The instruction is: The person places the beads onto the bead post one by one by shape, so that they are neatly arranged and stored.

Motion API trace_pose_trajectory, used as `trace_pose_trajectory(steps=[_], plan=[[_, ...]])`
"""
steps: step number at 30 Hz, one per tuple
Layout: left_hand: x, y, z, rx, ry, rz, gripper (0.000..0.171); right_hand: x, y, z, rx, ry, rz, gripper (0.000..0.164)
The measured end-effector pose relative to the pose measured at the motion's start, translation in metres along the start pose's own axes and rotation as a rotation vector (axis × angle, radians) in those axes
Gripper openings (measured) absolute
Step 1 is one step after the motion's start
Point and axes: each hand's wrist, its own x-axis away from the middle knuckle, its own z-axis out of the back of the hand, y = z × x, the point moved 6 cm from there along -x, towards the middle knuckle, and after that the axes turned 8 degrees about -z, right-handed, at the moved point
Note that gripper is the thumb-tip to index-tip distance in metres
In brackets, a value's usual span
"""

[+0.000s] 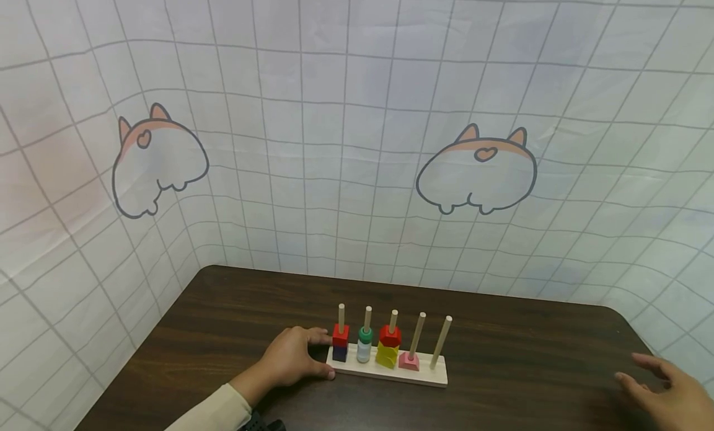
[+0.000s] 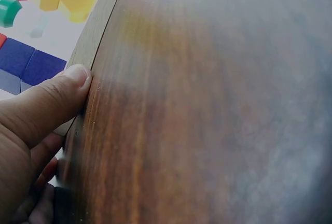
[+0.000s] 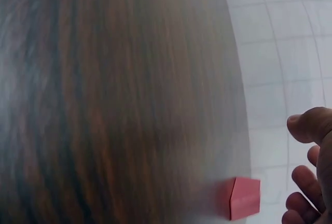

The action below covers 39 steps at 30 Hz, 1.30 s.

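Observation:
A light wooden stacking board [image 1: 385, 373] with several upright pegs lies on the dark table. My left hand [image 1: 292, 356] grips its left end, thumb [image 2: 77, 76] against the front edge and fingers toward the back. Its leftmost peg carries a red block [image 1: 341, 335] over dark blue ones. A green piece [image 1: 365, 335] tops a white one on the second, and red sits over yellow blocks [image 1: 387, 355] on the third. The fourth holds a pink block [image 1: 409, 361]; the rightmost peg [image 1: 441, 342] is bare. At far right, my right hand [image 1: 677, 391] holds nothing, fingers loosely bent. A pinkish-red block [image 3: 245, 198] lies near it.
The dark wood-grain table [image 1: 519, 350] has rounded back corners. A white grid-patterned curtain [image 1: 346, 139] with cartoon animal prints surrounds it at the back and sides. Part of a black object [image 1: 262, 423] shows under the left sleeve.

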Motion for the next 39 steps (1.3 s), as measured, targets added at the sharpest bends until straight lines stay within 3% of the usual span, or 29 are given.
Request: trace_pose_trajectory(steps=[3,10,13,21,28,33,39], plan=[[0.0,0.0,0.0,0.001,0.002,0.001,0.056,0.0,0.007,0.0,-0.015,0.02,-0.018,0.066],[-0.001,-0.002,-0.002,-0.003,0.004,-0.005,0.056,-0.003,0.026,-0.008,0.019,-0.04,-0.065,0.079],[-0.001,-0.002,-0.002,-0.003,0.004,-0.006,0.056,-0.005,0.03,-0.01,0.023,-0.034,-0.055,0.077],[0.0,-0.002,-0.002,-0.004,0.007,0.0,0.056,-0.005,0.027,-0.012,-0.017,0.007,-0.08,0.058],[0.0,0.0,-0.001,0.001,0.007,0.002,0.056,-0.005,0.021,-0.01,-0.012,0.004,-0.11,0.059],[0.0,0.001,0.0,0.001,0.008,0.002,0.056,-0.005,0.014,-0.009,-0.005,0.0,-0.064,0.058],[0.0,0.002,-0.001,-0.003,0.01,-0.01,0.056,-0.007,0.009,-0.019,0.049,-0.086,-0.072,0.057]])
